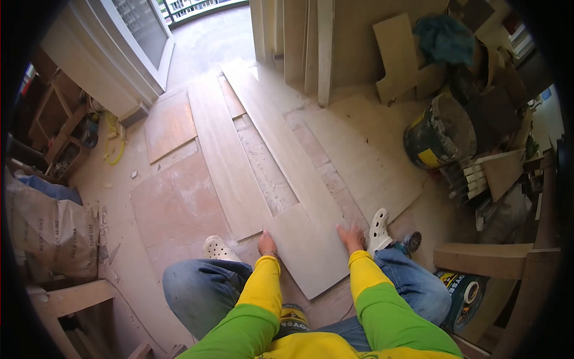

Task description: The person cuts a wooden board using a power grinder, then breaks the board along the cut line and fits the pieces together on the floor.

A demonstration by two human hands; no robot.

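Observation:
My left hand [267, 244] grips the left edge of a pale wood-look floor tile [312, 257], and my right hand [353, 237] has its right edge. The tile lies low between my legs, its near corner pointing toward me. Its far end overlaps two long pale planks [230, 161] running toward the doorway. A narrow strip of rough floor [268, 173] shows between those planks. By my right shoe [379, 230] rests a small power tool with a round head [411, 241], partly hidden behind my knee.
A dirty bucket [439, 134] stands at the right beside scrap boards [397, 57] and clutter. At the left are a large paper sack [57, 233] and a wooden frame [78, 297]. Another paint bucket [463, 299] sits at the lower right. A glass door [143, 30] stands open ahead.

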